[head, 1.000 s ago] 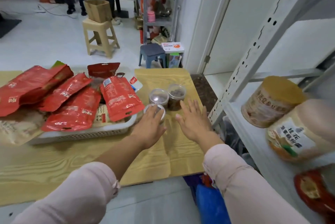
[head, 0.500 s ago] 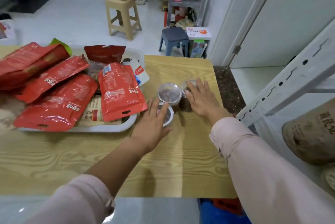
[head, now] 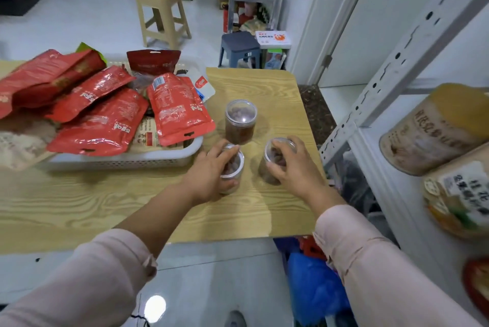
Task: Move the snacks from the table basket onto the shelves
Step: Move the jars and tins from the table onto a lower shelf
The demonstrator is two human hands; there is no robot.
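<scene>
Snacks wait mid-frame on the tabletop (head: 264, 88) beside the basket (head: 127, 161) of red pouches (head: 105, 125); our left grip (head: 209, 173) curls round one clear jar (head: 234, 165); our right grip (head: 293, 168) wraps a second jar (head: 274, 154); a third jar (head: 240, 123) stands free; the shelves (head: 383, 176) fill the right edge; we judge the jars light, rigid, slick; hold the wall below the lid.

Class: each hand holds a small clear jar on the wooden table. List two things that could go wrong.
The left hand and right hand grip the left clear plastic jar and right clear plastic jar near their tops; either might slip when lifted. The third clear lidded jar stands close behind and could be knocked over.
</scene>
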